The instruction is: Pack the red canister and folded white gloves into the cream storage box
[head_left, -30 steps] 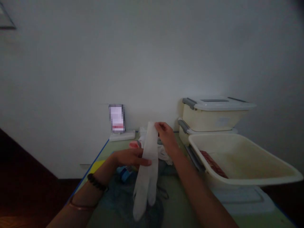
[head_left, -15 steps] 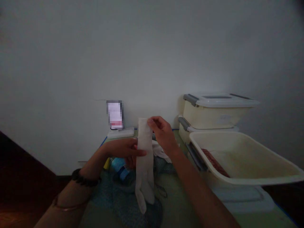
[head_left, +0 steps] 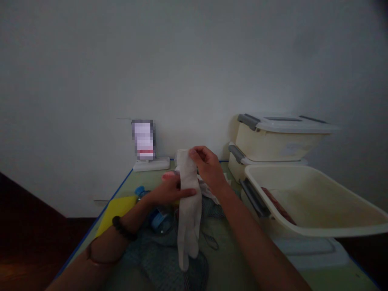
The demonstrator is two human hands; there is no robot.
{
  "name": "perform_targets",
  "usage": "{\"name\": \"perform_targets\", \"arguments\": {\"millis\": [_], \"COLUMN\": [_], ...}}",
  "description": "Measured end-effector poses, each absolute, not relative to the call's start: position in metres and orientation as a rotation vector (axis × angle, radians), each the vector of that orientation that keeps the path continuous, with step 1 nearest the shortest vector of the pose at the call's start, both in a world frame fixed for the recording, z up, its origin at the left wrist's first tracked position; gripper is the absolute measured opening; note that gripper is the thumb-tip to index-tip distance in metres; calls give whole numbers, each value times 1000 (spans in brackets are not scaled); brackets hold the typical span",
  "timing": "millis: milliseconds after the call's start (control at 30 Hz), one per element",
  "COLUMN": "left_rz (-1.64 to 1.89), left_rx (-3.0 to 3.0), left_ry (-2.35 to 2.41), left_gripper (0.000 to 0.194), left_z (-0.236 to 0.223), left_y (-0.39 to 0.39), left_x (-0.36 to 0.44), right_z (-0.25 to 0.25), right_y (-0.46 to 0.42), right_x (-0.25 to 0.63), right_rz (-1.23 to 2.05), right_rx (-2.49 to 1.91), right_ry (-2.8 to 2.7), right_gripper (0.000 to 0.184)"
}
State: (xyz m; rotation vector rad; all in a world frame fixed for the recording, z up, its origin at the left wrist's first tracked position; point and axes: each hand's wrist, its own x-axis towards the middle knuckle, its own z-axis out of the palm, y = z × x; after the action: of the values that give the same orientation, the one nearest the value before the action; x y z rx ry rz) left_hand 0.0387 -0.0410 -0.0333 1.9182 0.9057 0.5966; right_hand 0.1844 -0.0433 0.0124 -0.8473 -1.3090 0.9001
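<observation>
A white rubber glove (head_left: 188,210) hangs cuff up, fingers pointing down over the table. My right hand (head_left: 206,165) pinches the cuff's top edge from the right. My left hand (head_left: 169,192) grips the glove's wrist part from the left, fingers wrapped round it. A dark bead bracelet sits on my left wrist. Under the glove lies a bluish mesh cloth (head_left: 169,258), and a blue-capped bottle (head_left: 156,214) lies just below my left hand.
A green table (head_left: 233,258) with a blue edge stands against a white wall. At the right is an open cream tub (head_left: 306,202) with a dark red item inside, beside two stacked lidded bins (head_left: 273,141). A yellow pad (head_left: 117,208) lies left; a small stand (head_left: 145,141) stands at the back.
Both hands have shifted slightly with the glove, and its cuff has sunk lower. The view has tilted, so the yellow pad and more of the table show.
</observation>
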Motion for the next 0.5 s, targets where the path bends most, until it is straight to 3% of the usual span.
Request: {"name": "perform_targets", "arguments": {"millis": [500], "left_rz": [721], "left_rx": [1744], "left_ry": [918], "left_gripper": [30], "left_z": [-37], "left_y": [-34], "left_x": [40], "right_z": [5], "right_y": [-37], "right_x": [186], "right_rz": [814], "right_rx": [-872], "right_ry": [-1287], "right_gripper": [21]}}
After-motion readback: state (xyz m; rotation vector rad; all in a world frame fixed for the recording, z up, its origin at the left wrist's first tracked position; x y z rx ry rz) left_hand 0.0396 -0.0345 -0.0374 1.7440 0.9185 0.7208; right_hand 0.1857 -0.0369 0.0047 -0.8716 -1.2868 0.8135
